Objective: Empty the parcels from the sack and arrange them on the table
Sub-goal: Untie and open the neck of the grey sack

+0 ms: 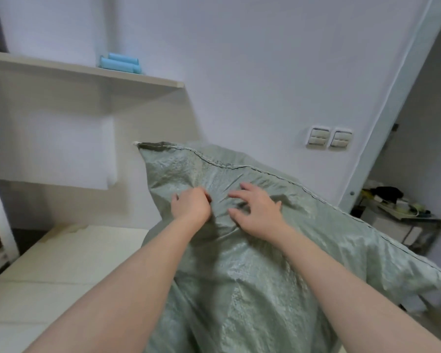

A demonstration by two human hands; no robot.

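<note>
A large grey-green woven sack (265,263) fills the middle and right of the head view, its stitched seam running along the top edge. It stands bulging over the pale table (61,263). My left hand (190,206) grips a fold of the sack's fabric, fingers curled into it. My right hand (256,208) lies on the sack just to the right, fingers spread and bent, fingertips touching the cloth. No parcel shows; whatever is inside is hidden by the fabric.
A cream shelf unit (87,72) stands behind the table, with blue rolls (120,63) on its top board. Wall switches (329,138) sit on the white wall. A cluttered low stand (402,212) lies past the door frame at right.
</note>
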